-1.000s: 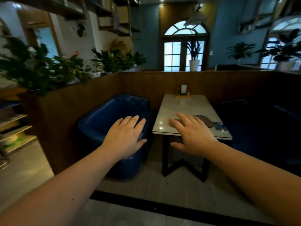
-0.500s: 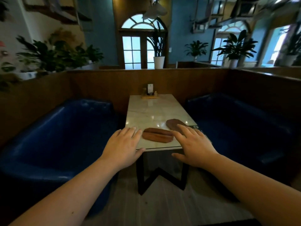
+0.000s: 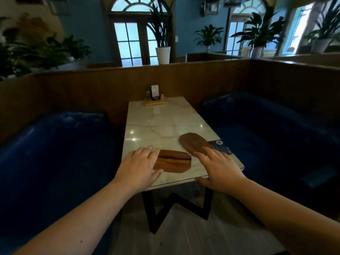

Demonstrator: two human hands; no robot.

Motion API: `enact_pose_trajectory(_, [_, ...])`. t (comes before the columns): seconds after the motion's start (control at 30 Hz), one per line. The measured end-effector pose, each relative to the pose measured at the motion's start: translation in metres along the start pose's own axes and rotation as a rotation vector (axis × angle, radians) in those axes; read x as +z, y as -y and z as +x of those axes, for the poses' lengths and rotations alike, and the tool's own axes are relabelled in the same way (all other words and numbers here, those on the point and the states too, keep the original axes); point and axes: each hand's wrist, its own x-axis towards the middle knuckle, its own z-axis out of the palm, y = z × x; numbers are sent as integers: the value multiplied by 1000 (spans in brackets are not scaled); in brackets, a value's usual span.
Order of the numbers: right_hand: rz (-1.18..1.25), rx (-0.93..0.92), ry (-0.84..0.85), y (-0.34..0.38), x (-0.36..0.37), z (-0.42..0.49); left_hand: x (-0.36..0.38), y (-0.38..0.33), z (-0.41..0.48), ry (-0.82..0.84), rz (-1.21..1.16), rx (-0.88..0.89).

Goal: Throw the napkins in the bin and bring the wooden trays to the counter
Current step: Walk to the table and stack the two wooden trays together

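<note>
both bare forearms reach in from the bottom corners of the frame toward the near end of a marble table (image 3: 161, 124) at centre. the left hand (image 3: 137, 167) is palm down with fingers spread and relaxed, grasping nothing, its fingertips over the left end of the near wooden tray (image 3: 173, 161); whether they touch it cannot be told. the right hand (image 3: 219, 169) is also flat and released, fingers splayed, holding nothing, thumb hanging below the table's front edge. its fingertips overlap the near end of the second wooden tray (image 3: 194, 143), which lies right of centre, angled toward the upper left. both trays look bare. a dark blue napkin (image 3: 219, 146) with a round white mark lies at the table's right edge, just beside that tray. at the table's far end a small wooden caddy (image 3: 156, 102) holds a card stand and small shakers.
</note>
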Motion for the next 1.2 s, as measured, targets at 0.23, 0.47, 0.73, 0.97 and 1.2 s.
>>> enact_pose_trajectory(0.23, [138,-1,105,-57,76,90,89,20,97,88,-57,-109])
enact_pose_trajectory(0.47, [129,-35,197,-84,126,161,158,50,151,196,-141,-167])
enact_pose_trajectory(0.73, [333,158,370,-90,184,227,240,112,192,383,-303,-326])
enact_pose_trajectory(0.97, [412,378,561,-97,244,265,317,158,218,485,-418,-363])
enact_pose_trajectory(1.2, [535,736,688,-110,301,266,367,179,232,639,-399,-423])
